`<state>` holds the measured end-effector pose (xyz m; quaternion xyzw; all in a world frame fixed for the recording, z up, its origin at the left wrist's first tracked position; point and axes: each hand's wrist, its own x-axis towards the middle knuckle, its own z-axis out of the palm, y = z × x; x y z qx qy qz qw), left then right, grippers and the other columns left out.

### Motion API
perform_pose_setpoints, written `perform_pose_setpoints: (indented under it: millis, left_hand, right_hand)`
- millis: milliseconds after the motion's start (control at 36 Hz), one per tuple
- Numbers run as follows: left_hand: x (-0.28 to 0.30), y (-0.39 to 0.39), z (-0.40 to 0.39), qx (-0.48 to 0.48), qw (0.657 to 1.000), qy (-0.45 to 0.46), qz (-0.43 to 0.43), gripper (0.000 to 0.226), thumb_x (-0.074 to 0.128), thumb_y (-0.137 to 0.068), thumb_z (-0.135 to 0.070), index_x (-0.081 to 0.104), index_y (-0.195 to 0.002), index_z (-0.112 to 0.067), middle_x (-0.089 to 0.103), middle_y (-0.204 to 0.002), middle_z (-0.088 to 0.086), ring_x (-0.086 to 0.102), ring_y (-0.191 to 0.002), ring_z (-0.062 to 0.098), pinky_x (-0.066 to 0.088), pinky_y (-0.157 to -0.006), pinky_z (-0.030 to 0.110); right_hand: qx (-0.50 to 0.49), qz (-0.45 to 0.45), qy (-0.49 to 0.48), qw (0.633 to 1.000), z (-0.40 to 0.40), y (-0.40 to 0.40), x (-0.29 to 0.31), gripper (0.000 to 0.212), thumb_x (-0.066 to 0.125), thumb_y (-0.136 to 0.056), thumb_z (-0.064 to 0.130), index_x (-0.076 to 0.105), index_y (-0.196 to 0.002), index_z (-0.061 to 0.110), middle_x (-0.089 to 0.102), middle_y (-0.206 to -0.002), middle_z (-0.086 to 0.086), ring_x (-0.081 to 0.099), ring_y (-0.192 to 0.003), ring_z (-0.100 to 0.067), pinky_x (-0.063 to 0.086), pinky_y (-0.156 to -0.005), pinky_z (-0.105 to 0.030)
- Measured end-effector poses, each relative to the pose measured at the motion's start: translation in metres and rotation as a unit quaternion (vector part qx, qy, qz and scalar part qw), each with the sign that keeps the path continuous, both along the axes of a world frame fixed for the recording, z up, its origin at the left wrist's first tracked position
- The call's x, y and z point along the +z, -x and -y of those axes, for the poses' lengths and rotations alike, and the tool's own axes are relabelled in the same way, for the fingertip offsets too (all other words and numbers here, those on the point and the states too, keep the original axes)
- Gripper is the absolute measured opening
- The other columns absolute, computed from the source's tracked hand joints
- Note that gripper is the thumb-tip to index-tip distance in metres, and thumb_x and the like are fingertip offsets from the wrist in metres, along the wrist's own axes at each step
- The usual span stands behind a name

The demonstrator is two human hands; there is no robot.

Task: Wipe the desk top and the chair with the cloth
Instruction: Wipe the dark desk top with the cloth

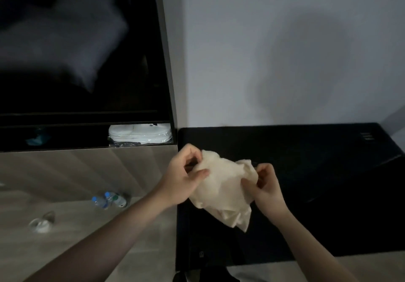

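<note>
A crumpled cream cloth [223, 191] hangs in the air between both hands, above the near left part of a black desk top [306, 172]. My left hand [182, 176] pinches its upper left edge with thumb and fingers. My right hand [267, 183] grips its upper right edge. The cloth's lower corner droops toward the desk's front. No chair can be made out; only a dark shape shows at the bottom edge.
Left of the desk runs a light wood counter [65, 227] with small water bottles [109, 199] and a glass [42, 222]. Above it a dark shelf holds wrapped white slippers [140, 136]. A dark screen [76, 47] and a white wall [285, 51] stand behind.
</note>
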<state>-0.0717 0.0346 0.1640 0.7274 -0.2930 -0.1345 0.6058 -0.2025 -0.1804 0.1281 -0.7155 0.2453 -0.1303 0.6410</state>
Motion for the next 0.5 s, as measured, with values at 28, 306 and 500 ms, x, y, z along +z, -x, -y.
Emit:
perform_pose_setpoints:
  millis: [28,306,500]
  left_hand:
    - [-0.011,-0.001,0.0,0.014,1.0,-0.02,-0.017,0.039,0.078,-0.083,0.0,0.05,-0.086,-0.027,0.059,-0.08,-0.008,0.056,-0.075,0.005,0.045,-0.071,0.019]
    - [-0.156,-0.003,0.027,0.093,0.927,-0.314,-0.182,0.022,0.066,-0.094,-0.01,0.052,-0.107,-0.019,0.057,-0.094,-0.007,0.058,-0.087,0.015,0.045,-0.071,0.019]
    - [-0.183,0.006,0.047,0.119,0.882,-0.35,-0.293,0.065,0.079,-0.082,-0.047,0.037,-0.127,-0.024,0.056,-0.115,-0.003,0.061,-0.105,0.022,0.049,-0.077,0.029]
  right_hand:
    - [-0.006,-0.022,-0.001,1.0,-0.002,0.002,-0.006,0.032,0.074,-0.086,0.002,0.049,-0.102,0.013,0.063,-0.095,-0.007,0.063,-0.079,-0.017,0.057,-0.066,-0.031]
    - [-0.025,-0.264,0.049,0.963,0.003,-0.015,-0.107,0.02,0.058,-0.096,0.016,0.053,-0.114,0.026,0.061,-0.119,0.001,0.061,-0.098,-0.011,0.051,-0.076,-0.027]
    - [0.051,-0.353,0.11,0.928,0.006,-0.004,-0.146,0.05,0.064,-0.092,0.022,0.046,-0.139,0.024,0.039,-0.141,0.001,0.042,-0.128,-0.022,0.047,-0.1,-0.037]
